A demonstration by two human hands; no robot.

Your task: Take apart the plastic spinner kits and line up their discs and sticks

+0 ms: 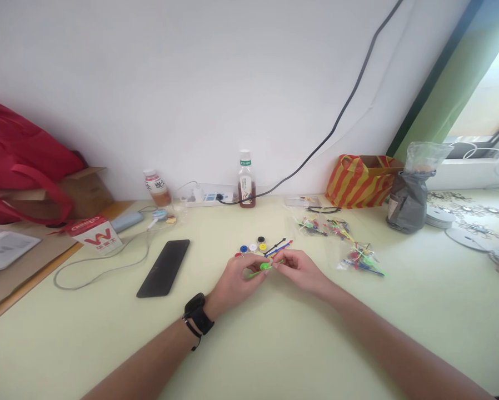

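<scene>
Between my two hands is a small bright green plastic spinner arrow (265,266) with a round hub and thin ends. My left hand (236,282), wearing a black watch (199,314) at the wrist, pinches it from the left. The fingertips of my right hand (302,271) close on its other side, partly covering it. Just beyond my fingers lie small round plastic discs: a black one (261,240), a blue one (243,249), a white one (253,248) and a yellow one (263,247), plus a partly hidden red one. Black and blue arrows (280,247) lie beside them.
Clear bags of coloured plastic parts (361,259) lie to the right. A black phone (164,268) and a red-and-white box (95,236) are on the left. Along the wall stand a drink bottle (246,186), a power strip (210,194) and a striped bag (358,180).
</scene>
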